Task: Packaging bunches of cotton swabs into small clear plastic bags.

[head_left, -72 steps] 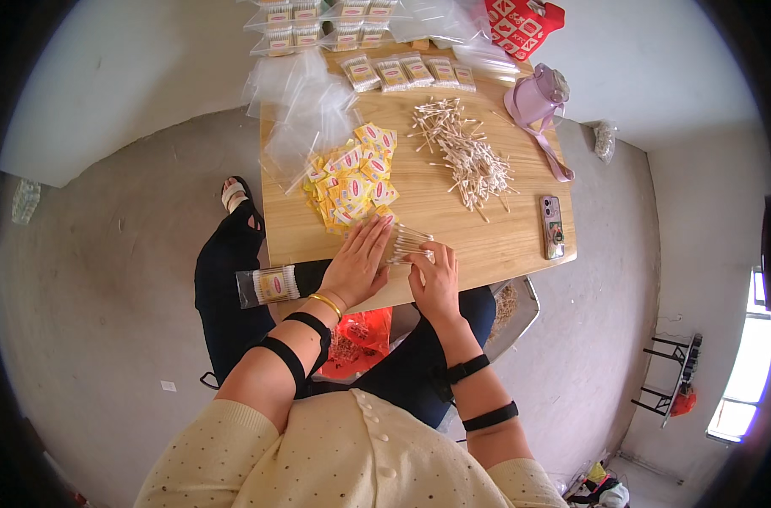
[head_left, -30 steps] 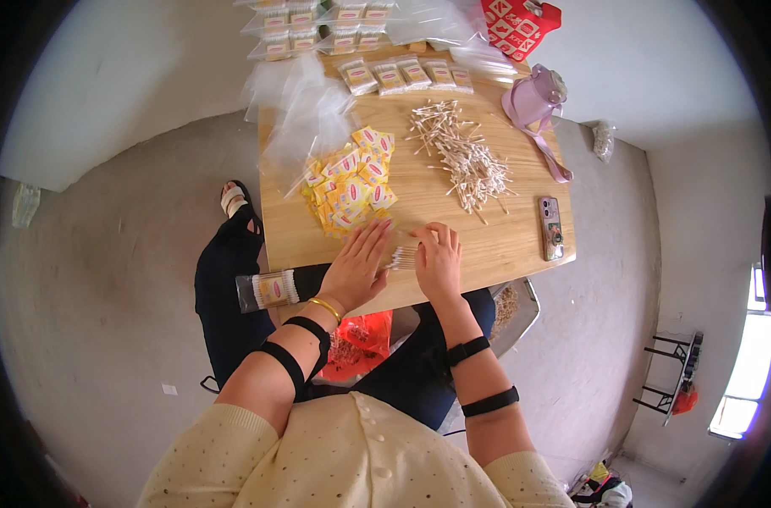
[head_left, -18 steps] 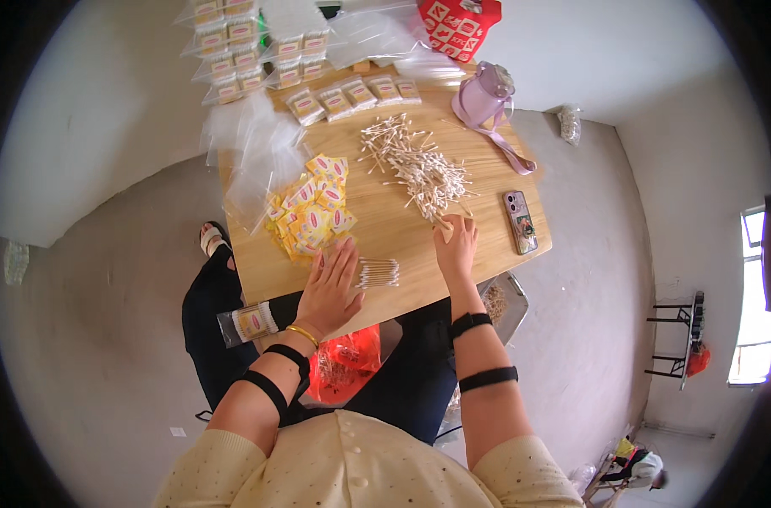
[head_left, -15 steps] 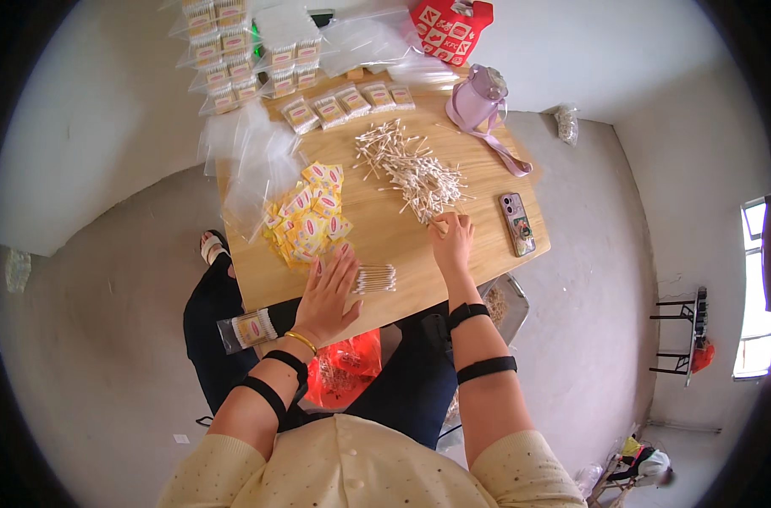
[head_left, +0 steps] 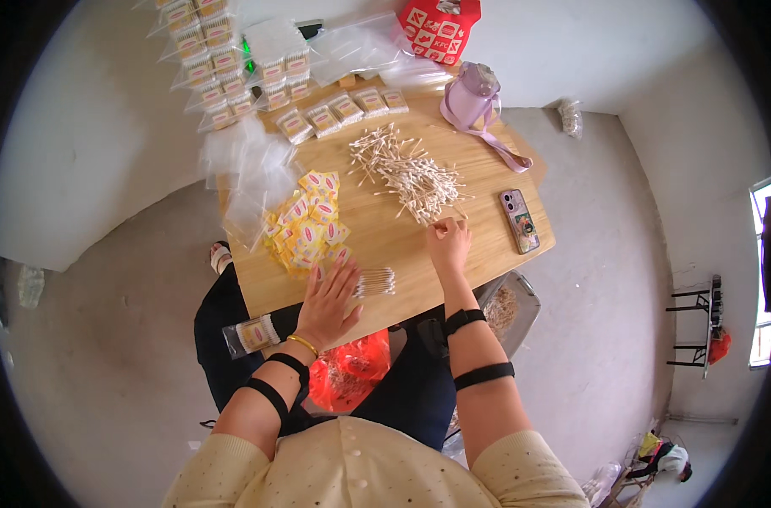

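My left hand [head_left: 328, 298] lies with its fingers stretched out on the wooden table's near edge. Beside its fingertips is a neat row of cotton swabs [head_left: 375, 283], lined up side by side. My right hand [head_left: 449, 245] is closed at the lower end of a loose heap of cotton swabs [head_left: 415, 178]; what its curled fingers hold, if anything, is hidden. Just beyond my left hand spreads a pile of yellow-and-white printed cards [head_left: 307, 229]. A clear packet of swabs with a card [head_left: 255, 334] rests by my left wrist, over my leg.
Clear plastic bags [head_left: 248, 173] lie at the table's left. Filled swab packets [head_left: 345, 107] line the back, with taller stacks [head_left: 201, 63] behind. A lilac bottle [head_left: 472, 97] and a phone [head_left: 519, 222] are on the right. Below the edge are a red bag [head_left: 351, 372] and a bin [head_left: 521, 313].
The whole view has shifted slightly. Both hands keep nearly the same places, and the swab row and heap look unchanged.
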`<state>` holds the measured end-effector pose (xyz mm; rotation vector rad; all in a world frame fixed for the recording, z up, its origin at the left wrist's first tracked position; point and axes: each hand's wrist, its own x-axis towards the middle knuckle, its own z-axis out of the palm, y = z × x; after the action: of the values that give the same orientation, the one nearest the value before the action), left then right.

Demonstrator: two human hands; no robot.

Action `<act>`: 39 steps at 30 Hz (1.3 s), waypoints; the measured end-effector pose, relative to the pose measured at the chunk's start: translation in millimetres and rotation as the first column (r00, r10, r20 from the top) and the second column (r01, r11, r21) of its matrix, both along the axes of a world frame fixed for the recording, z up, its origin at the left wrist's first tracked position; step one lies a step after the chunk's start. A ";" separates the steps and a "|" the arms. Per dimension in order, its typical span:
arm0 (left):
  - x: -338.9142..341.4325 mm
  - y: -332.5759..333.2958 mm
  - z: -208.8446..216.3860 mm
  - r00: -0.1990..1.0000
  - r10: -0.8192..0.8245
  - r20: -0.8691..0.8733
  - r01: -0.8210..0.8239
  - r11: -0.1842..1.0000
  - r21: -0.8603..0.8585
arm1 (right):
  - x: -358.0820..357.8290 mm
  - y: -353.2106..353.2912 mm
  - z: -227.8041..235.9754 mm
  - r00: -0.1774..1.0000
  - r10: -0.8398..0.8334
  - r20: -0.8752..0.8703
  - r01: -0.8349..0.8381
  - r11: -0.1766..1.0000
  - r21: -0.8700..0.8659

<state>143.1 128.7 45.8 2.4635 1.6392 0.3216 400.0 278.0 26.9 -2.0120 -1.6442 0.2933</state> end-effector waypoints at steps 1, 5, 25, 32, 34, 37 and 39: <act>-1.0 -0.2 -2.5 1.000 0.001 0.001 -0.001 1.000 0.006 | -2.9 -6.2 4.2 0.998 0.066 0.007 -0.067 0.997 0.027; -6.4 -2.9 -6.1 1.000 0.012 -0.008 -0.012 1.000 -0.004 | -31.7 -30.3 26.5 0.883 0.437 0.169 -0.452 0.890 0.062; -4.3 5.1 -0.8 0.997 0.053 0.060 -0.055 0.998 0.044 | -28.9 -97.1 26.1 0.811 0.575 -0.110 -0.577 0.817 0.013; 12.8 8.3 -7.8 0.999 0.031 0.044 -0.032 0.999 0.027 | -37.5 -135.6 20.3 0.783 0.610 0.123 -0.597 0.792 -0.127; 12.9 8.9 -4.2 0.997 0.057 0.058 -0.058 0.998 0.029 | -38.5 -135.8 19.2 0.786 0.603 0.134 -0.591 0.797 -0.120; 5.0 4.3 -6.2 0.994 0.102 0.035 -0.103 0.994 0.047 | -39.2 -135.8 18.9 0.790 0.596 0.142 -0.585 0.803 -0.118; 1.8 2.5 -9.7 0.994 0.112 -0.002 -0.112 0.992 0.062 | -41.3 -135.5 16.2 0.796 0.589 0.139 -0.576 0.808 -0.125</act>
<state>144.9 131.2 36.1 2.4227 1.7999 0.3858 358.7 142.5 43.2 -1.5543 -2.3835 0.4122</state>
